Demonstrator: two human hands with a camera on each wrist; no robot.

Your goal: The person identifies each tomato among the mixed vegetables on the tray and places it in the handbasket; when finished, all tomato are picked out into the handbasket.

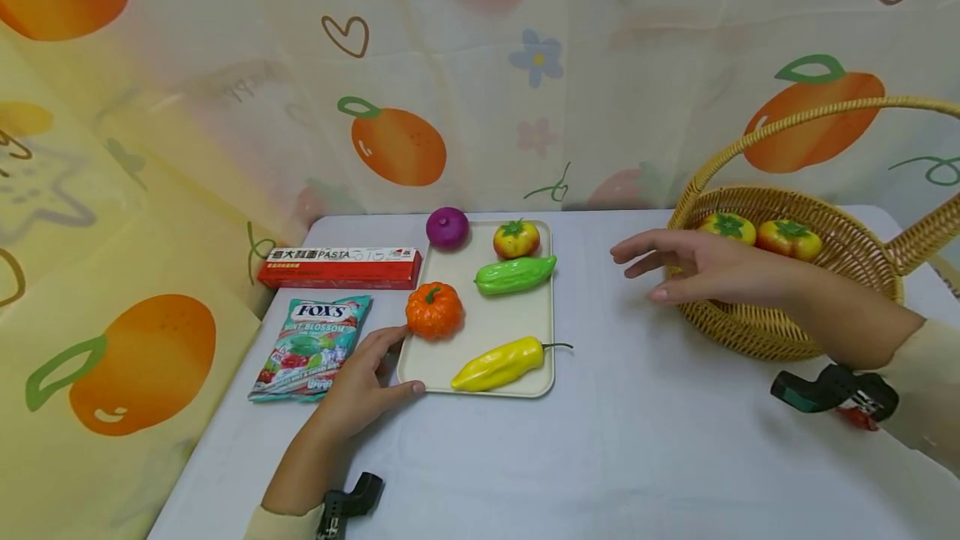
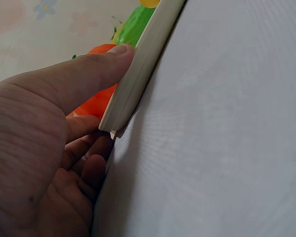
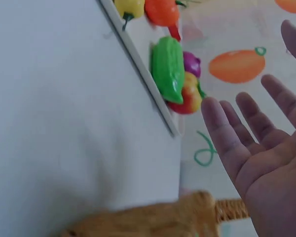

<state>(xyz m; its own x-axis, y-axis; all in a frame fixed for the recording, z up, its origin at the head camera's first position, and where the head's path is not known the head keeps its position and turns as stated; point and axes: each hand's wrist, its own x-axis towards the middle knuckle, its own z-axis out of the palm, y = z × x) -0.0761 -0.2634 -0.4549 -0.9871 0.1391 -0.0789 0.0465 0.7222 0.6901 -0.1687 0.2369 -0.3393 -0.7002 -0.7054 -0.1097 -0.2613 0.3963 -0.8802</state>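
At the cream tray (image 1: 480,369), my left hand (image 1: 367,390) holds the near left corner between thumb and fingers. In the left wrist view, the thumb (image 2: 96,74) lies on the tray's rim. On the tray are a purple onion (image 1: 447,228), a red-yellow persimmon-like fruit (image 1: 516,239), a long green vegetable (image 1: 515,275), an orange pumpkin (image 1: 434,312) and a yellow pepper (image 1: 500,364). My right hand (image 1: 708,267) hovers in front of the wicker basket (image 1: 780,344), fingers spread and nothing held. Two similar red-yellow fruits (image 1: 789,240) lie in the basket.
A red and white pasta box (image 1: 341,269) lies at the back left, its end beside the tray. In front of it is a teal bag of Fox's candy (image 1: 309,348). The basket's tall handle (image 1: 720,158) arches up at the right. A printed cloth hangs behind the table.
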